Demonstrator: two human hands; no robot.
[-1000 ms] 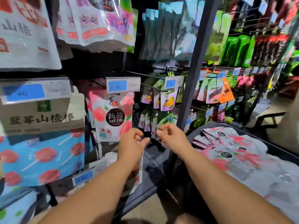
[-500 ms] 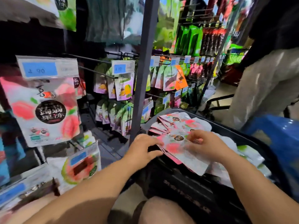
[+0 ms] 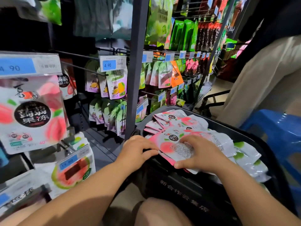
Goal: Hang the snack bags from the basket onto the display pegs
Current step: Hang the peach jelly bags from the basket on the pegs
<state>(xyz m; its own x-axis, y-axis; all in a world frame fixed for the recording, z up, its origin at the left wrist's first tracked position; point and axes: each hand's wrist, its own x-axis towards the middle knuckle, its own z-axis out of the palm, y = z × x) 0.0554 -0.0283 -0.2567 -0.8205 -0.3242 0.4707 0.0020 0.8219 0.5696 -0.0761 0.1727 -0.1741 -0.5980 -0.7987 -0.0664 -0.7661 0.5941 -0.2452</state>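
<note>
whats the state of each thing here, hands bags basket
left hand, fingertips at left edge of the top peach bag, grip unclear
right hand, curled over the top peach bag, thumb under its near edge
top peach bag, lying on the pile
basket, holding many bags
hanging peach bag, on display under a price tag

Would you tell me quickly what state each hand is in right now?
Left hand: curled at the edge of the peach snack bag; grip cannot be told.
Right hand: gripping the same bag.
</note>
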